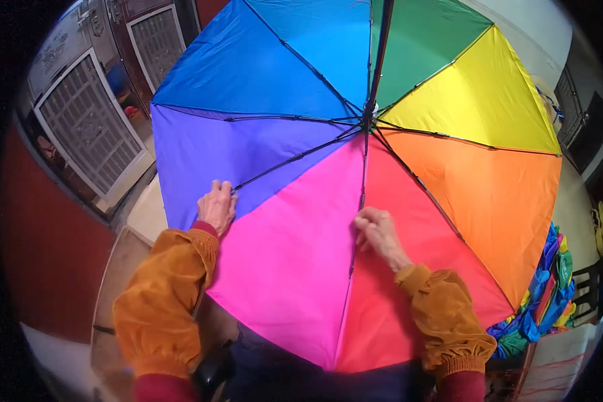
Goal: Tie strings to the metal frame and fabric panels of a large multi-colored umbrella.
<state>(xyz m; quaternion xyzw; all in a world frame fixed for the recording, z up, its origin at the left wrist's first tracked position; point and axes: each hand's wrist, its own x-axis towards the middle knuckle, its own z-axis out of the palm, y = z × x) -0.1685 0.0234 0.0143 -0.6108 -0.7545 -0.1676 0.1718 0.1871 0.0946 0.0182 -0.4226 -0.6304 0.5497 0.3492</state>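
Observation:
A rainbow umbrella (288,261) is spread wide in front of me, its inner side and dark ribs facing up. Its dark shaft (382,60) rises from the hub toward the top of the view. My left hand (216,209) is closed at the rib between the purple and pink panels, and its fingers cover part of that rib. At the rib between pink and red, my right hand (378,234) has its fingers curled in a pinch; the contact itself is partly hidden by the fingers.
Several crumpled rainbow-coloured umbrellas (546,295) lie heaped at the right, by a dark chair (588,288). A wooden table edge (117,288) shows at the lower left. Doors with patterned grilles (94,120) stand at the far left, beside a red wall (47,248).

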